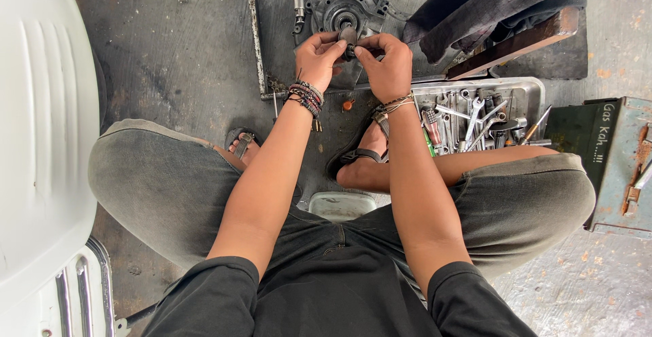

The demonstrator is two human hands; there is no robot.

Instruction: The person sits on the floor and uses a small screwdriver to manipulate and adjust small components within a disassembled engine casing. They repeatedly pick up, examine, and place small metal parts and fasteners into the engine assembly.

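A stained, dark concrete floor (pixel 183 58) is forming the work area, and the person is sitting low over it on a small pale stool (pixel 341 204), knees spread wide.

The fingers (pixel 337 49) of both hands are meeting over a small dark metal part (pixel 349 37) and pinching it from either side. The left hand (pixel 317 57) is gripping it from the left with thumb and forefingers closed on it; the right hand (pixel 387 62) is clenching it from the right. The part is being held in the air, just in front of a grey engine casing (pixel 343 4) that is lying on the floor at the top of the view. Whether the part is touching the casing cannot be told.

Beaded bracelets (pixel 305 97) are circling the left wrist, and a thinner band (pixel 396 102) is circling the right. Below the wrists, both feet are resting in dark sandals (pixel 353 155) on the floor, with a small orange piece (pixel 348 104) lying between the hands and the feet.

To the right, a metal tray (pixel 530 92) is holding spanners and screwdrivers (pixel 475 121), just beside the right knee. Beyond it, a green metal box (pixel 611 160) is standing. Dark cloth (pixel 496 1) is draped over a wooden plank (pixel 516 45) at upper right. A white vehicle panel (pixel 41 140) is filling the left edge.
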